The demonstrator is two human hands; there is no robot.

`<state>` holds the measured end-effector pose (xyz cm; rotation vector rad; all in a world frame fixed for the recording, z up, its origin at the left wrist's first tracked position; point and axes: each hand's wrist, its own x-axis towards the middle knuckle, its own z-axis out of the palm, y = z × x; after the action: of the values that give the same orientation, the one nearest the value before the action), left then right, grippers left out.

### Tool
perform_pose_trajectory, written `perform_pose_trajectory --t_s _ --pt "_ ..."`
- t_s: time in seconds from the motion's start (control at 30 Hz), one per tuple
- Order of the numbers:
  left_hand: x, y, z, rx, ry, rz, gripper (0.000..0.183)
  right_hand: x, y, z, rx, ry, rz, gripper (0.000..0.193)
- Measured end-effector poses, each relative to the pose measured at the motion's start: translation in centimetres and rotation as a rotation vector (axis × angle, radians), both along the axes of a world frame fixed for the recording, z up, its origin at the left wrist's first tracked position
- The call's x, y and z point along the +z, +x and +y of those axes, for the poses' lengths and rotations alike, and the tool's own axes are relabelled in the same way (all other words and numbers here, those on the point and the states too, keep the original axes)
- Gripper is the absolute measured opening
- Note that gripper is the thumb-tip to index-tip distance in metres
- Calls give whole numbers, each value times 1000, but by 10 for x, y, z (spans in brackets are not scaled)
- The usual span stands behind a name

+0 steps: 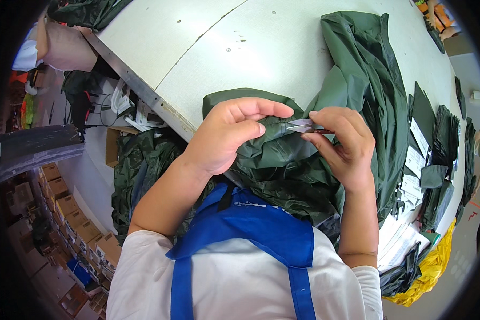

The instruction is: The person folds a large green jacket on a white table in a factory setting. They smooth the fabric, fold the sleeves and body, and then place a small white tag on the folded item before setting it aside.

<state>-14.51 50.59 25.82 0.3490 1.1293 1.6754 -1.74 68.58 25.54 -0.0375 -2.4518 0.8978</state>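
Note:
A dark green garment (282, 146) of thin, shiny fabric lies bunched in front of me and over the table edge, with a long part of it (357, 69) stretching away to the right. My left hand (229, 128) is closed on a fold of it, thumb against the bent fingers and index finger reaching to the right. In my right hand (346, 141) I pinch small thread snips (302, 127). Their blades point left and lie slightly apart, over the fabric close to my left fingertips. Whether a thread lies between the blades is too small to tell.
The white table (192, 42) has a metal edge at the left. Paper sheets (410, 186), folded dark pieces (442, 138) and a yellow bag (432, 272) are at the right. Cardboard boxes (80, 224) stack at lower left. Another person (58, 48) is at far left.

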Motion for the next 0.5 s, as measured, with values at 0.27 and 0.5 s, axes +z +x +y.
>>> perform_pose_trajectory --t_s 0.27,0.5 --pt "0 3 0 -10 -33 73 39 4 0 -2 -5 38 -13 27" --pt "-10 -5 -16 72 -100 214 38 -21 9 17 -88 -639 -28 29"
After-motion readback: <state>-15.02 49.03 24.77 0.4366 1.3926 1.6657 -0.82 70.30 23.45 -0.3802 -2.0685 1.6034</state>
